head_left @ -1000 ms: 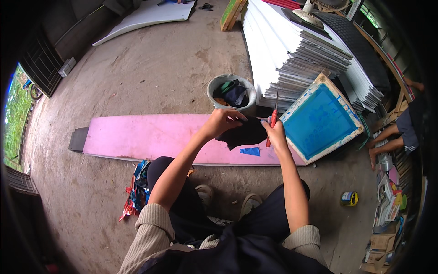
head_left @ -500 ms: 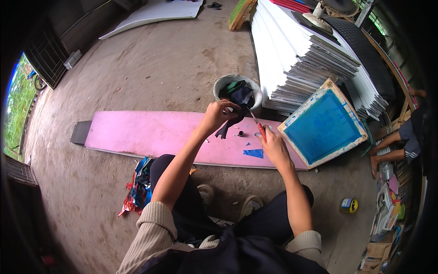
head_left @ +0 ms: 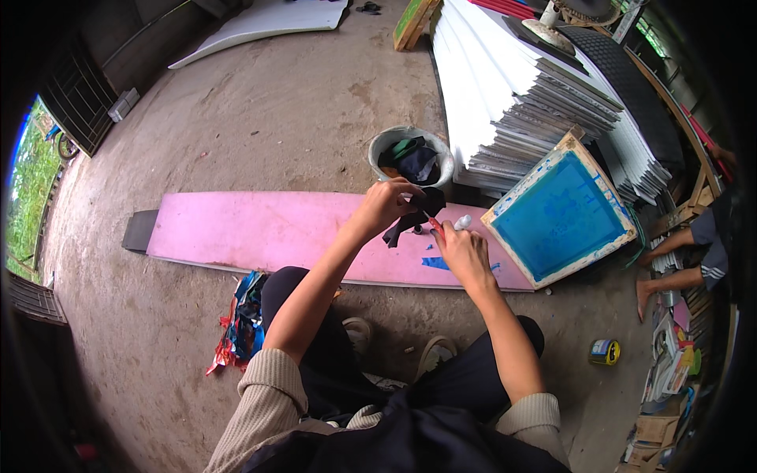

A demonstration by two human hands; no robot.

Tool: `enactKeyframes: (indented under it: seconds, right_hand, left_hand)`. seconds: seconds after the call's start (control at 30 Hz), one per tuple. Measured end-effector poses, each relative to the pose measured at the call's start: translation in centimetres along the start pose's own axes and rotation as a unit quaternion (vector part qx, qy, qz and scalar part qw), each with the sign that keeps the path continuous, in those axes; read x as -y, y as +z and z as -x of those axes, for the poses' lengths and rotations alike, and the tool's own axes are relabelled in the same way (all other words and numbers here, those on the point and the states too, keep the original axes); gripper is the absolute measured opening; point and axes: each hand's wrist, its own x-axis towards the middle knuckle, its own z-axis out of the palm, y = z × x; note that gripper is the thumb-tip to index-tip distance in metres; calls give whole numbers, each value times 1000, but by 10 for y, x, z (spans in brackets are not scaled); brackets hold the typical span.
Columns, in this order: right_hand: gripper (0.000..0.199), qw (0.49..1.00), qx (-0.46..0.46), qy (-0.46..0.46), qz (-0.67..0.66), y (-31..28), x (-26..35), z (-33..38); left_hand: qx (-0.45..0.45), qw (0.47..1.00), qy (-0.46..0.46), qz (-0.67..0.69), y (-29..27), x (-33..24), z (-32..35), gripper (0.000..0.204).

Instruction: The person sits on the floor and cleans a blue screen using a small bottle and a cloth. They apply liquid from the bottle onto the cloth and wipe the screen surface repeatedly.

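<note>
My left hand (head_left: 386, 201) is closed on a black cloth (head_left: 430, 203), pinching its upper edge over a long pink board (head_left: 260, 229). A strip of the cloth hangs down toward the board. My right hand (head_left: 465, 254) grips a red-handled tool (head_left: 436, 226) with a slim metal end, which meets the cloth; its exact kind is unclear. Beside the right hand's knuckles a small white tube or bottle (head_left: 463, 221) shows. A blue scrap (head_left: 434, 262) lies on the board, partly behind that hand. Just beyond the cloth stands a bucket (head_left: 378, 150) with dark and green cloths inside.
A blue screen in a wooden frame (head_left: 564, 217) leans at the right, before a stack of white sheets (head_left: 477, 94). Crumpled red and blue foil (head_left: 243, 323) lies by my left knee. A yellow-rimmed can (head_left: 605, 352) stands right. Another person's legs (head_left: 670, 288) show far right.
My right hand has shifted slightly left and down with the tool, bringing it closer to the left hand. The black cloth has moved right and spread out. The white tube now shows.
</note>
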Motion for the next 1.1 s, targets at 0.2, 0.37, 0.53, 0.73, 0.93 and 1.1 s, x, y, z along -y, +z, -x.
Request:
enactKeyframes:
  seconds: [0.2,0.37,0.53,0.73,0.93,1.1]
  right_hand:
    - [25,996,52,64,-38,16,14,-1]
    - [26,993,60,79,-58,32,6,-1]
    - [34,989,118,71,-50,35,12,9]
    - [27,979,186,85,19,82,-17,26]
    - [30,965,246,68,-54,83,-44,31]
    - [33,849,230,259,-398,21,-40,10]
  left_hand:
    - [22,997,28,-64,14,-2,8,21]
    - [10,997,60,-56,34,12,11,22]
    - [13,998,-36,-52,21,28,13,23]
    - [61,997,-37,16,46,-5,17,21]
    - [-28,991,-107,74,19,11,7,24]
    - [34,989,-101,-105,-13,45,15,20]
